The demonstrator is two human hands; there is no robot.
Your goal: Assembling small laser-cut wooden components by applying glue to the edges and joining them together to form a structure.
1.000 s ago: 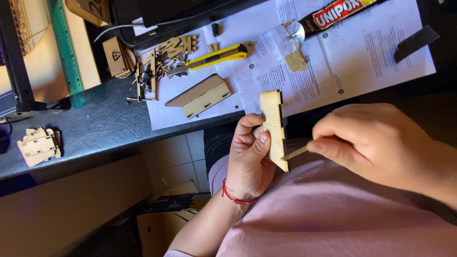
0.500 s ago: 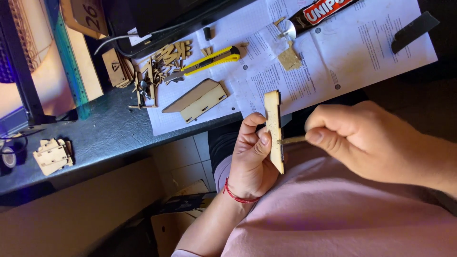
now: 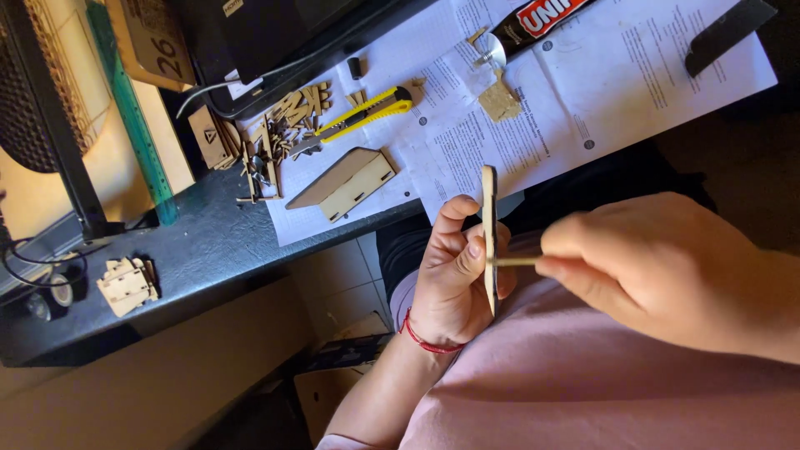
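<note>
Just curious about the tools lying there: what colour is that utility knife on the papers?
The utility knife is yellow with black trim, seen best in the head view.

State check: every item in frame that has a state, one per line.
left hand: gripping thin wooden panel, held upright, edge-on to camera
right hand: pinching thin wooden stick, tip against the panel
yellow utility knife: lying on the papers, blade state unclear
glue tube: lying flat; cap unclear
small wooden box piece: assembled, resting on paper
wooden scraps: loose pile
</note>
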